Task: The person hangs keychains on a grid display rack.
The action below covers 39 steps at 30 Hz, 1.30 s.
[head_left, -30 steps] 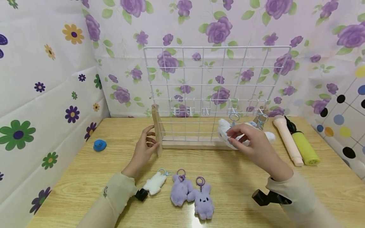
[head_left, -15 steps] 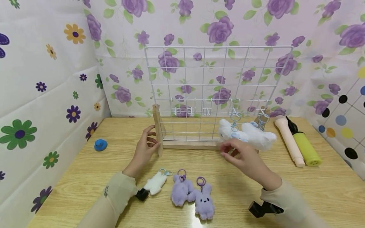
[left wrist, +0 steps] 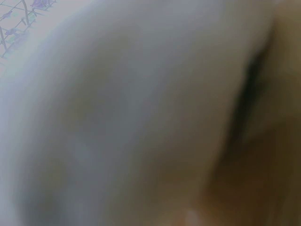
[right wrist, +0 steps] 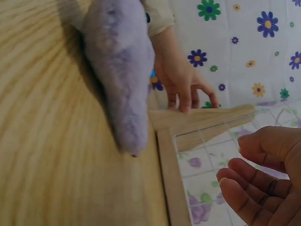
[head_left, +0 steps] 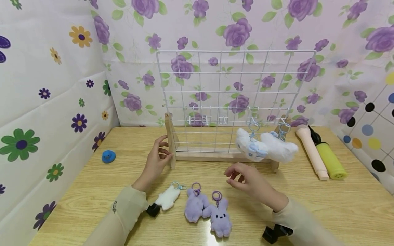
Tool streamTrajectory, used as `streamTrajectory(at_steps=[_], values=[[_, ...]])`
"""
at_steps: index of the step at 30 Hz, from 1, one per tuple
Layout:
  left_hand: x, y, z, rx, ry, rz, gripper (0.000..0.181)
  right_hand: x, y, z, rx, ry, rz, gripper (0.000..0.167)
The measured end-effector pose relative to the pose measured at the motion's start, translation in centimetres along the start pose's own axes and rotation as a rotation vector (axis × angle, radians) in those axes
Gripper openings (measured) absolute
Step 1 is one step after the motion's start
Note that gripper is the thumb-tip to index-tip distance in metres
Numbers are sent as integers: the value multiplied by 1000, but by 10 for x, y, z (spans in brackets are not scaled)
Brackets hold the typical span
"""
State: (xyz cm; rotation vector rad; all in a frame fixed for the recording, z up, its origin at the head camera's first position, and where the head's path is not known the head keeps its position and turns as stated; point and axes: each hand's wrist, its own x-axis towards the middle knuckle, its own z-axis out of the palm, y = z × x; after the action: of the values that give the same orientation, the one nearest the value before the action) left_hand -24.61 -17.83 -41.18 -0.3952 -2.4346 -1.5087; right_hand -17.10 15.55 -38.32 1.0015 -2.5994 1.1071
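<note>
Sleeves, two, pale beige: left sleeve [head_left: 130, 205] seen toward seven o'clock, right sleeve [head_left: 293, 215] toward five. A small dark marking [head_left: 114, 206] is borne at the left sleeve's nine o'clock. Black, block-shaped fittings are worn: left fitting [head_left: 153, 209], right fitting [head_left: 271, 234].

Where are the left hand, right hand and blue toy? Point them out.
Left hand [head_left: 153, 159]: head view, middle of it.
Right hand [head_left: 250, 178]: head view, its back.
Blue toy [head_left: 108, 156]: head view, mid-body.
</note>
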Motion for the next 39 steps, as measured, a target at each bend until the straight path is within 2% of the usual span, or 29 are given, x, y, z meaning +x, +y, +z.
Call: streamTrajectory(at_steps=[7, 12, 16, 20, 23, 27, 33, 39], values=[[-1, 0, -1, 2, 0, 13, 68, 1, 3, 16, 40, -129, 47, 16], [-1, 2, -1, 13, -4, -3, 67, 2, 5, 22, 65, -211, 88, 17], [-3, 15, -2, 16, -11, -19, 67, 3, 5, 26, 77, -264, 105, 18], [-5, 26, -3, 18, -18, -22, 67, 5, 5, 30, 40, -303, 85, 18], [-3, 18, -3, 12, -15, -27, 67, 6, 5, 32, 7, -327, 74, 17], [0, 5, -1, 3, -11, -22, 68, 7, 5, 34, -7, -356, 96, 16], [0, 1, -1, 6, -2, 12, 69, 7, 5, 35, -11, -367, 129, 16], [0, 0, -1, 11, -3, 16, 70, 7, 6, 37, -10, -368, 129, 16]])
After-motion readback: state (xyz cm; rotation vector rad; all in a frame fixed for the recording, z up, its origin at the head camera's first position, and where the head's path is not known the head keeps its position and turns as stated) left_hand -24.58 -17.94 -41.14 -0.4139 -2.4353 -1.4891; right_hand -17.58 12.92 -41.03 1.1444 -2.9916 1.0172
